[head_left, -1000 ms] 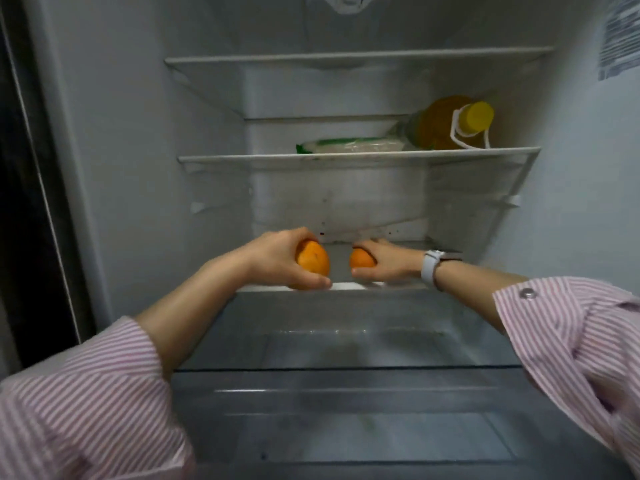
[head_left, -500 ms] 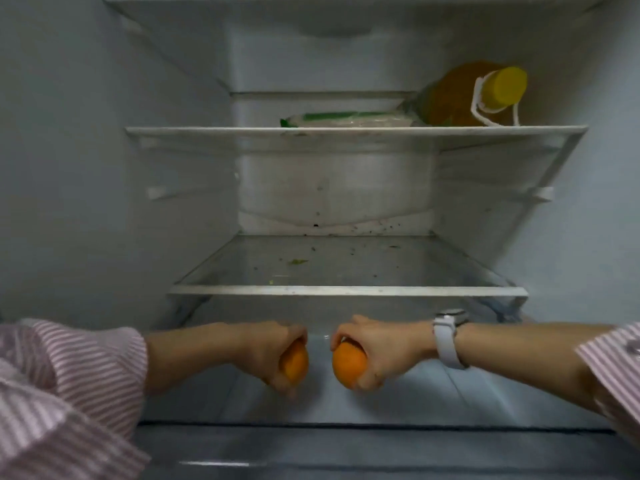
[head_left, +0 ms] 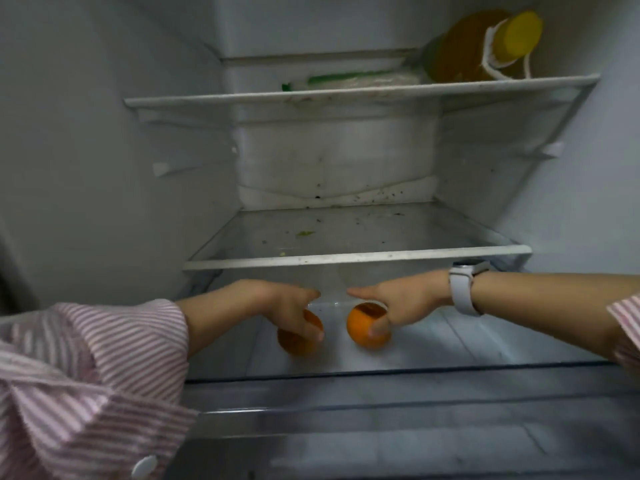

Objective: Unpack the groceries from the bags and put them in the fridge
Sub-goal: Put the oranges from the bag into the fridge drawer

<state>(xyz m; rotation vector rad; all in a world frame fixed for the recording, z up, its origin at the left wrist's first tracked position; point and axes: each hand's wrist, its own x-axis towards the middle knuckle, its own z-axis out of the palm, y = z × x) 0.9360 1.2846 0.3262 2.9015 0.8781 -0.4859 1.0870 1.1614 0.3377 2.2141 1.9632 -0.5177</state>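
Head view into the open fridge point(head_left: 86, 168). Both forearms reach in beneath the middle shelf point(head_left: 356, 259), into the lowest compartment, above its pale ribbed floor point(head_left: 450, 344).

The left hand point(head_left: 287, 306) grasps the left orange point(head_left: 299, 336) from above: the thumb curls down across the fruit's front face, and the palm covers its top, so that only the lower and right parts of the orange show below the hand. The index finger points straight toward the centre.

The right hand point(head_left: 398, 303) grasps the right orange point(head_left: 369, 325) in mirror fashion: the thumb lies on the fruit's front right, the palm sits over its upper right side, and the index finger extends leftward above it. A pale wristwatch point(head_left: 462, 289) sits on this wrist.

The two oranges lie side by side, near each other but apart. Whether either rests on the floor cannot be told.

On the upper shelf point(head_left: 360, 93) lie a bottle point(head_left: 460, 50) of amber liquid with a yellow cap, tipped on its side, and just beside it a flat clear packet point(head_left: 349, 81) with green edging. Striped pink sleeves point(head_left: 86, 375) frame the lower corners.
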